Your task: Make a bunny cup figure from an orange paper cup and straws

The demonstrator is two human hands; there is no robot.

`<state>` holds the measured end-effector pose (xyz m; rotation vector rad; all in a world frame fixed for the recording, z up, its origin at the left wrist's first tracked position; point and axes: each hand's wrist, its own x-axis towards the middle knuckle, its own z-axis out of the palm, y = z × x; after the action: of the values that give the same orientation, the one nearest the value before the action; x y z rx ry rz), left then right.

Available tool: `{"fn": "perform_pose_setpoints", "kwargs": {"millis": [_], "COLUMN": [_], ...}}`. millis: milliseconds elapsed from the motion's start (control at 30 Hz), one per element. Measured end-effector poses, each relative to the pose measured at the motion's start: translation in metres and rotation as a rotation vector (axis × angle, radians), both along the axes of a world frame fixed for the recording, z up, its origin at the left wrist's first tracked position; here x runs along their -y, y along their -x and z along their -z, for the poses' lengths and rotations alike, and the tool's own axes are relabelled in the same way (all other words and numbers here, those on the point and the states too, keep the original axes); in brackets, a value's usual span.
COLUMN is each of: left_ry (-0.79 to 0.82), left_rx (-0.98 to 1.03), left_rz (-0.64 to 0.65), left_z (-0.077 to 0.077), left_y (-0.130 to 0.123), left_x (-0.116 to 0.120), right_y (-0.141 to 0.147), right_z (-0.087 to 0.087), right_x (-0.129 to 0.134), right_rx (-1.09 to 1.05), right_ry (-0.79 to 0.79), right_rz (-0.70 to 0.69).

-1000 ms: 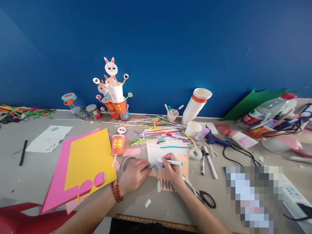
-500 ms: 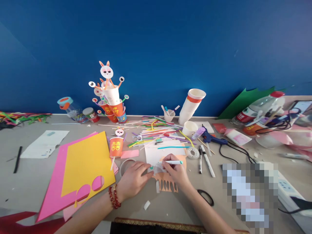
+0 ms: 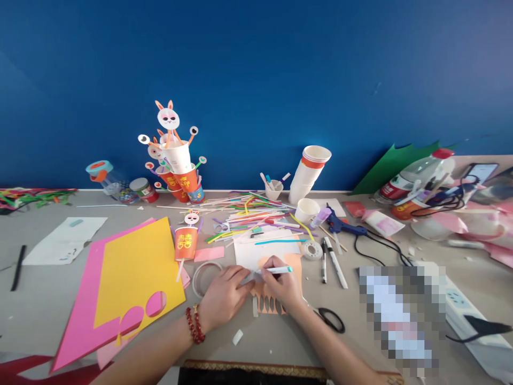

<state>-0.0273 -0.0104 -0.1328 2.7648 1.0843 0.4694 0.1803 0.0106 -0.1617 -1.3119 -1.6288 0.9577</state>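
My right hand (image 3: 282, 282) is closed round a white marker (image 3: 279, 270) with a teal end, its tip side pointing left over white paper (image 3: 248, 251). My left hand (image 3: 226, 294) presses its fingertips at the paper's lower left edge, close to the marker tip; whatever small piece lies beneath them is hidden. Orange paper (image 3: 295, 267) with a row of cut-out petal shapes lies under my right hand. A tape ring (image 3: 197, 278) rests beside my left hand. To the right sit a small tape roll (image 3: 312, 250) and black-handled scissors (image 3: 332, 320).
Yellow (image 3: 136, 262) and pink sheets (image 3: 82, 305) lie left. Behind are coloured sticks (image 3: 240, 214), a red cup (image 3: 185, 243), rabbit-faced cups (image 3: 176, 155) and stacked paper cups (image 3: 306, 176). A blue glue gun (image 3: 344, 227), pens (image 3: 335, 262) and a power strip (image 3: 457, 299) stand right.
The view has shifted slightly, moving most things left. My right hand and the marker have come closer to my left fingertips. More of the scissors shows beside my right forearm.
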Motion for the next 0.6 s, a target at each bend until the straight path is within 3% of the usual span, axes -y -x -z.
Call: {"fn": "perform_pose_setpoints", "kwargs": {"millis": [600], "left_ry": [0.032], "left_rx": [0.007], "left_rz": [-0.003], "left_z": [-0.0007], "left_y": [-0.0021], "left_x": [0.0], "right_y": [0.0007], "right_z": [0.0036], "right_x": [0.0014], "right_rx": [0.126], "right_ry": [-0.039], "right_rz": [-0.035]}}
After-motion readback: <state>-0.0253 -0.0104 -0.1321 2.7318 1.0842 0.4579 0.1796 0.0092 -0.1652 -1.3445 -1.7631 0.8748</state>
